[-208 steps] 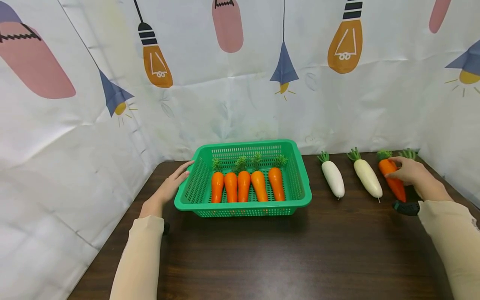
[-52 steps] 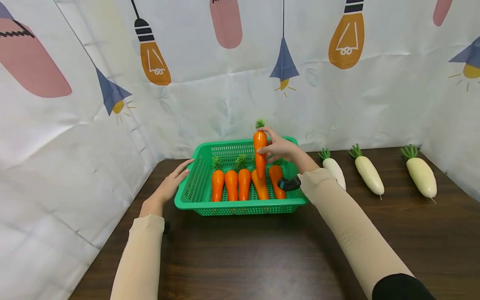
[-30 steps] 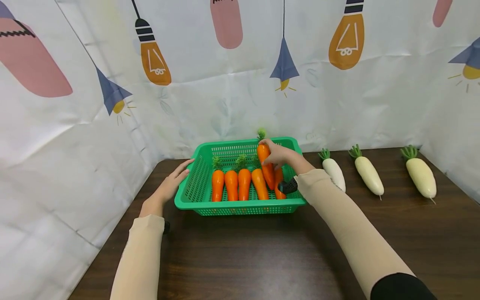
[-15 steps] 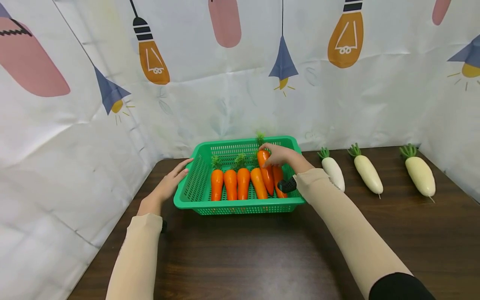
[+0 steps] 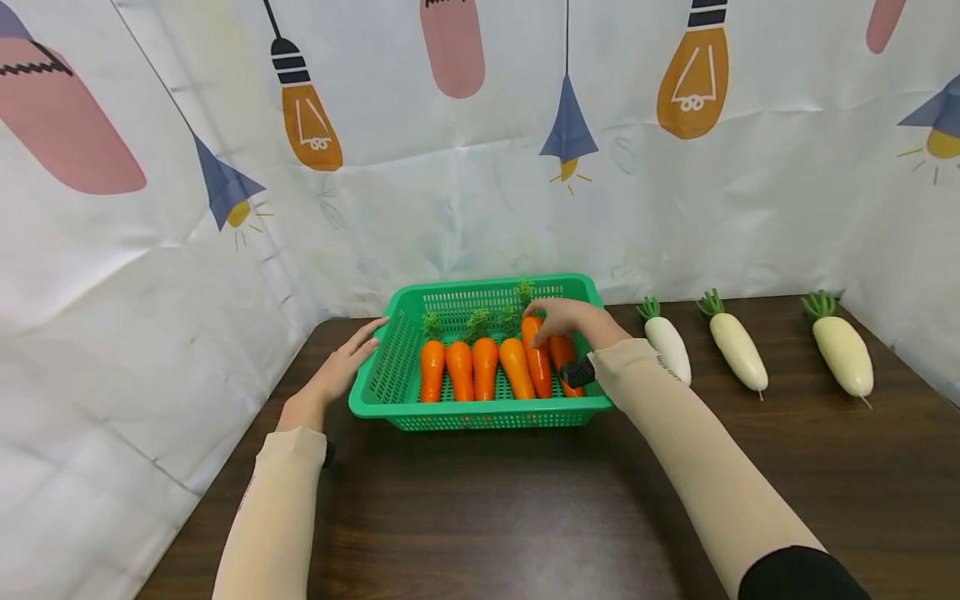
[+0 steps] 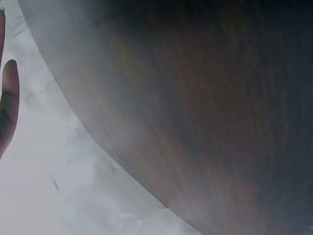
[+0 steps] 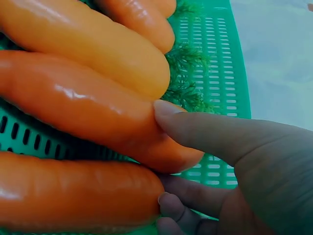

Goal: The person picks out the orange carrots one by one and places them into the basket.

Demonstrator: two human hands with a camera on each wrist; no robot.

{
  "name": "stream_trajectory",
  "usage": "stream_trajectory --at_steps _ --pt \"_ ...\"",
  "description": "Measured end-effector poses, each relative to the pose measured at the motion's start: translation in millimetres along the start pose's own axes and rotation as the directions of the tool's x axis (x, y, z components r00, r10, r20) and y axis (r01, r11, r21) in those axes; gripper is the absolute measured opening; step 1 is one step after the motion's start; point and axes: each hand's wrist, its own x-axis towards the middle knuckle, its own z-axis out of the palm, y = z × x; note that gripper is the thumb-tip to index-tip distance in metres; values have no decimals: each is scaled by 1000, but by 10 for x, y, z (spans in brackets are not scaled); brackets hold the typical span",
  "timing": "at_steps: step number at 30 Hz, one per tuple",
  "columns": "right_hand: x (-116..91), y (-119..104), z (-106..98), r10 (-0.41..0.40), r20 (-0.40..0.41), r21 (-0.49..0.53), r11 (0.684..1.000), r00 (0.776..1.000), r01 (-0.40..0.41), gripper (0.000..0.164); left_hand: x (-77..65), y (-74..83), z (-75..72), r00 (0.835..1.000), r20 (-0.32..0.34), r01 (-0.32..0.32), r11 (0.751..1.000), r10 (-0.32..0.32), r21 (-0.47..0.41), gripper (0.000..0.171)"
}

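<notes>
In the head view my right hand (image 5: 573, 321) reaches into a green plastic basket (image 5: 480, 410) and holds a carrot (image 5: 537, 371) near its leafy end. The right wrist view shows the thumb (image 7: 195, 128) on top of this carrot and the index finger curled under its far end. The carrot lies between a lighter orange carrot (image 7: 107, 44) and a darker carrot (image 7: 78, 193), whose end the other fingertips meet. Several more carrots (image 5: 459, 371) line the basket to the left. My left hand (image 5: 336, 371) stays at the basket's left rim, fingers extended.
Three white radishes stand apart on the dark wooden table right of the basket: a slim one (image 5: 670, 346), a middle one (image 5: 738, 350) and a thicker one (image 5: 843, 354). A white patterned cloth (image 5: 480, 200) hangs behind the table and along its sides.
My right hand has taken the carrot from the table's right side, carried it left and lowered it into the basket. The rightmost carrot has shifted slightly right. My left hand stays put.
</notes>
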Motion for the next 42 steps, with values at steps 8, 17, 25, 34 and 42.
stream_trajectory --at_steps 8,17,25,34,42 --pt "98 20 32 61 -6 -99 993 998 -62 64 -25 43 19 1000 -3 16 1000 -16 -4 59" --pt "-64 -58 23 78 3 -147 986 997 -77 54 -12 68 19 1000 2 18 1000 -18 -7 59" --pt "-48 -34 24 88 -5 -161 983 996 -88 50 -16 88 33 1000 0 11 1000 -11 -14 59" --pt "-88 -61 -12 68 -35 -145 987 997 -72 49 -24 81 32 1000 1 17 1000 -17 -7 59" --pt "-214 -126 -140 -21 -17 -131 991 1000 18 47 -41 90 -47 1000 11 20 999 -20 42 60"
